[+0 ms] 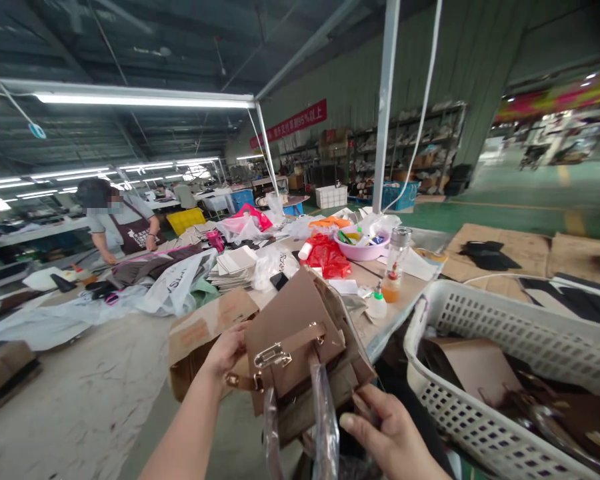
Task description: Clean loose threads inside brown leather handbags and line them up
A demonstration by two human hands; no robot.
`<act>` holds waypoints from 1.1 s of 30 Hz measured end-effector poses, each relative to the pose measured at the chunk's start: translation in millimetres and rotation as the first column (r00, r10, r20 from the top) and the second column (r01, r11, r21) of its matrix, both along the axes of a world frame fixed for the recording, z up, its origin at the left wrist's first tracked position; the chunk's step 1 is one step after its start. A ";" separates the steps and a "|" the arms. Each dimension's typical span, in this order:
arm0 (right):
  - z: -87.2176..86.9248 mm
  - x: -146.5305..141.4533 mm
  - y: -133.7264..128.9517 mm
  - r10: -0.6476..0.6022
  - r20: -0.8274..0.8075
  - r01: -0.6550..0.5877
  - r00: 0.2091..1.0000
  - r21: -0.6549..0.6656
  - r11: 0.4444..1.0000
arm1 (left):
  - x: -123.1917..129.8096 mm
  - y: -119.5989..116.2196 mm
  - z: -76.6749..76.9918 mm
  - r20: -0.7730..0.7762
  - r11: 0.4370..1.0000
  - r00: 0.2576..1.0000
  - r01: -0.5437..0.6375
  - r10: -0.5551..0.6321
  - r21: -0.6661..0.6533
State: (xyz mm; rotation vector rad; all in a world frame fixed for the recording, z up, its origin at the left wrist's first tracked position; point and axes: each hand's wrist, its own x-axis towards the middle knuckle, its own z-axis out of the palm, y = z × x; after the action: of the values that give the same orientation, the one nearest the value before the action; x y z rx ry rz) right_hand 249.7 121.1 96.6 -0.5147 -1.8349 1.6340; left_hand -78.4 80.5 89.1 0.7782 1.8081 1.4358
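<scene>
A brown handbag (293, 327) is tilted between my hands, with a metal clasp and strap across its flap and handles wrapped in clear plastic hanging toward me. My left hand (229, 350) grips the bag's left edge, its fingers partly behind the panel. At the bag's lower right, my right hand (380, 423) pinches the edge between thumb and fingers. Just behind the bag on the left lies an open cardboard box (210, 327).
A white plastic basket (480, 393) with brown bags stands at the right. The worktable (105, 380) carries plastic bags, stacked sheets, a pink basin (363, 250) and bottles (377, 305). Another person (125, 223) works at the far left. A metal post (384, 107) rises behind.
</scene>
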 end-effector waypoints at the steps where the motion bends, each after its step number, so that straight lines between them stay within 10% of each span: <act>1: 0.5 -1.2 -1.1 -0.012 0.050 0.009 0.999 0.062 0.998 | -4.2 -2.4 -4.8 0.069 0.998 0.997 -0.039 0.042 -0.042; 6: -21.3 -19.6 -12.1 0.071 0.221 -0.119 0.973 0.210 0.970 | 12.1 -41.6 -11.0 -0.079 0.951 0.949 -0.300 0.306 0.075; 12: -39.7 -45.8 -36.0 0.259 0.248 -0.291 0.934 0.103 0.951 | 88.6 -116.3 11.5 -0.073 0.979 0.997 -0.004 0.019 0.206; 16: -42.7 -54.3 -41.8 0.340 0.178 -0.338 0.923 -0.045 0.940 | 109.4 -136.5 19.6 -0.311 0.999 0.950 0.010 0.001 0.033; 21: -43.3 -46.8 -37.8 0.403 0.199 -0.391 0.893 -0.099 0.915 | 92.6 -127.7 29.7 -0.408 0.998 0.912 0.025 -0.045 -0.054; 27: -47.2 -52.0 -51.1 0.716 0.285 -0.686 0.637 -0.212 0.696 | 40.1 -128.9 33.6 -0.593 0.999 0.804 0.041 -0.035 -0.004; 33: -24.8 -94.2 -64.4 0.749 0.176 -0.696 0.638 -0.283 0.660 | 36.4 -142.2 45.1 -0.363 0.982 0.914 0.189 -0.182 -0.016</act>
State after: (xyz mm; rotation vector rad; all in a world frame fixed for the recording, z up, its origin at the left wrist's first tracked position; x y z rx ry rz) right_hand 155.5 56.7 71.8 -0.0428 -2.2884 2.3934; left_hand -42.0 -61.7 134.2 1.2593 1.9278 1.2459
